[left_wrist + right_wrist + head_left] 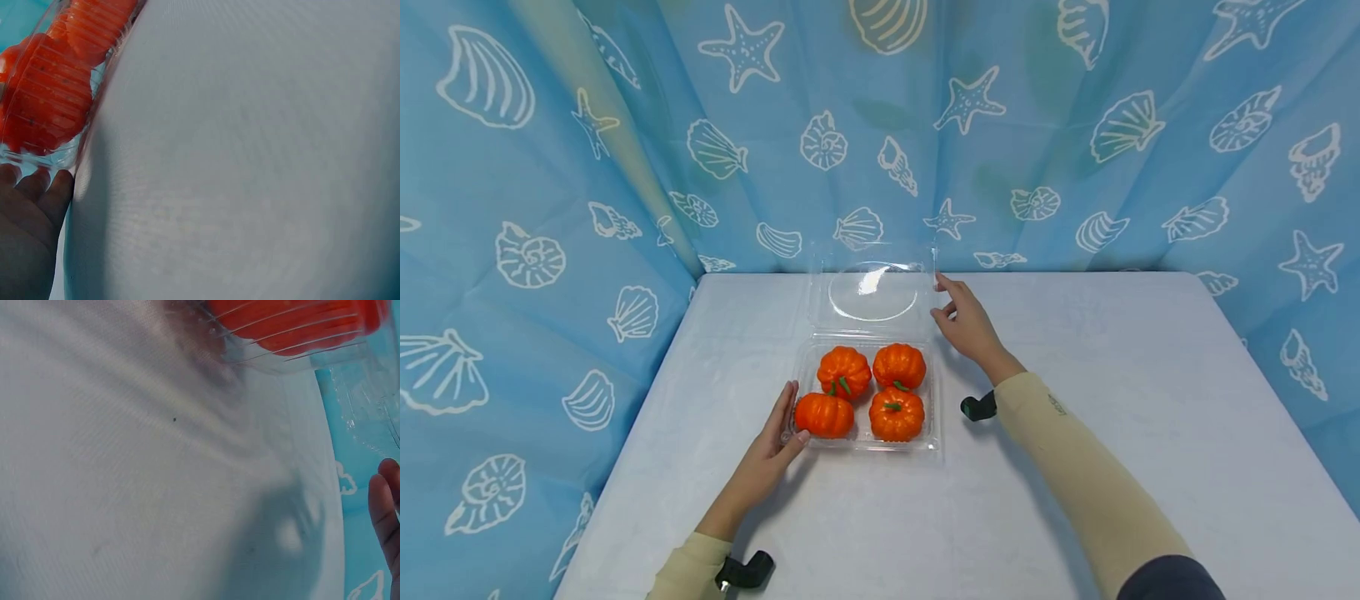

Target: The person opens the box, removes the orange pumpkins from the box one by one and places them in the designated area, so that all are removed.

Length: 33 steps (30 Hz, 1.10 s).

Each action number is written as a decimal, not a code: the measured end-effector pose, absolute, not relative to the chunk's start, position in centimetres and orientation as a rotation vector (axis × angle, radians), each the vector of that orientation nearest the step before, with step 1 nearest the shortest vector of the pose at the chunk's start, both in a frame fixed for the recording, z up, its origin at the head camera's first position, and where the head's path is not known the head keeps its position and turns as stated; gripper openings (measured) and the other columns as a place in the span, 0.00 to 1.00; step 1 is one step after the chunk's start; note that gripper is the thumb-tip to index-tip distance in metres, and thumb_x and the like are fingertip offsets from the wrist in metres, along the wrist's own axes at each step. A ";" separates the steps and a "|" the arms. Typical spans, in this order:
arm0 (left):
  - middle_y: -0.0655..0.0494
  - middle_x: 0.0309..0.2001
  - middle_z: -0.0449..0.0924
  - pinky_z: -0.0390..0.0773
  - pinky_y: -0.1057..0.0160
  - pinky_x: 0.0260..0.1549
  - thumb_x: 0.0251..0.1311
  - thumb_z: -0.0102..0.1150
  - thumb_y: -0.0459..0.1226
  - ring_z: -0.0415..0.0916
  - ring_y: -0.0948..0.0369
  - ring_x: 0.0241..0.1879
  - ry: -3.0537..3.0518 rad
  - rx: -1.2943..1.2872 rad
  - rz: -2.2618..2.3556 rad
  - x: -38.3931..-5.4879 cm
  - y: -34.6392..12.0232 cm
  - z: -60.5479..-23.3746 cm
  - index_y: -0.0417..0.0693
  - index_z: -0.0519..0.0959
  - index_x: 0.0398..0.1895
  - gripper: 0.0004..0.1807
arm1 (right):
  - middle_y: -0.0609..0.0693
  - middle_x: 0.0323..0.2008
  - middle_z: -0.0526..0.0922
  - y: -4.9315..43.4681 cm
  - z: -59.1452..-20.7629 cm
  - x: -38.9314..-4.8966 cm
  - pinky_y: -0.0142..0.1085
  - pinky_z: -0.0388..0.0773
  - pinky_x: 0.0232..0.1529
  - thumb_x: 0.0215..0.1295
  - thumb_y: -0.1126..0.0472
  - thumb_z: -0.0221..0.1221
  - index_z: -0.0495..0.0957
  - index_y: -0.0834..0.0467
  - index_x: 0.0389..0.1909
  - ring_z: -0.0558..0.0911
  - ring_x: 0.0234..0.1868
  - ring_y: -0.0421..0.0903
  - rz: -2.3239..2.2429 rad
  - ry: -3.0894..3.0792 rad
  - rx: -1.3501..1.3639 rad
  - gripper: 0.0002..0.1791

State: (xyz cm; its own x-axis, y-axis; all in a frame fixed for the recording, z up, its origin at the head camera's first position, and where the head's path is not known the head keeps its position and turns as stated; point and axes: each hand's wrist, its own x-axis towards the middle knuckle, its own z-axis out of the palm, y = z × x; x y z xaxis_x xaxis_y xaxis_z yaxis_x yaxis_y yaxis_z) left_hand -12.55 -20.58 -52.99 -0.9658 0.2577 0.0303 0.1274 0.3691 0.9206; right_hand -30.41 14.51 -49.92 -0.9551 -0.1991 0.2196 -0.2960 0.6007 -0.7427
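A clear plastic clamshell box (865, 444) sits on the table with its lid (872, 296) raised at the back. Inside its base lie several small orange pumpkins (897, 414) with green stems. My left hand (765, 454) rests against the box's front left corner, fingers along the left wall and thumb at the front rim. In the left wrist view, straight fingers (57, 194) meet the ribbed wall. At the lid's right edge is my right hand (966, 321), fingers loosely bent and spread from the thumb. The right wrist view catches fingertips (381, 494) close by the lid.
A white cloth covers the table (1120, 400). Behind and to the sides hangs a blue curtain (880, 108) with white shells and starfish, close to the table's back edge. Black wrist cameras (747, 571) show by both sleeves.
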 end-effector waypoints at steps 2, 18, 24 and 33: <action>0.57 0.83 0.41 0.49 0.70 0.71 0.75 0.56 0.45 0.42 0.54 0.80 2.505 0.347 1.656 -12.5 -20.6 -52.9 0.53 0.40 0.84 0.45 | 0.57 0.66 0.72 14.5 -50.2 -30.6 0.44 0.83 0.47 0.75 0.61 0.57 0.58 0.57 0.78 0.78 0.46 0.51 1.297 -2.733 0.399 0.34; 0.55 0.83 0.41 0.49 0.49 0.73 0.75 0.55 0.44 0.43 0.52 0.80 2.522 0.355 1.636 -12.5 -20.3 -52.9 0.49 0.40 0.84 0.45 | 0.56 0.64 0.76 14.7 -51.1 -30.6 0.41 0.83 0.47 0.78 0.55 0.54 0.67 0.58 0.73 0.80 0.43 0.51 1.528 -2.863 0.183 0.27; 0.52 0.82 0.43 0.50 0.52 0.72 0.75 0.55 0.44 0.44 0.50 0.80 2.523 0.361 1.641 -12.5 -20.4 -52.9 0.48 0.41 0.83 0.44 | 0.56 0.59 0.77 14.6 -51.3 -30.8 0.41 0.83 0.49 0.79 0.54 0.53 0.67 0.57 0.74 0.80 0.43 0.51 1.520 -2.883 0.166 0.27; 0.51 0.81 0.49 0.55 0.43 0.71 0.70 0.62 0.42 0.49 0.48 0.78 2.599 0.374 1.582 -12.5 -20.6 -52.6 0.46 0.44 0.83 0.48 | 0.58 0.52 0.74 14.8 -50.9 -30.6 0.40 0.81 0.43 0.79 0.56 0.52 0.69 0.59 0.71 0.78 0.41 0.52 1.478 -2.854 0.229 0.24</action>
State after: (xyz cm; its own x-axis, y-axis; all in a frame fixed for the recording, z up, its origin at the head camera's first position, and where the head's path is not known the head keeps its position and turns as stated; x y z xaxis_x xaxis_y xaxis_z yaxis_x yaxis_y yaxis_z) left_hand -12.50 -20.59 -52.59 -0.9673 0.2458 0.0617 0.1678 0.4386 0.8829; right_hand -30.57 14.81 -50.93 -0.9867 -0.1627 -0.0060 -0.0890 0.5696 -0.8171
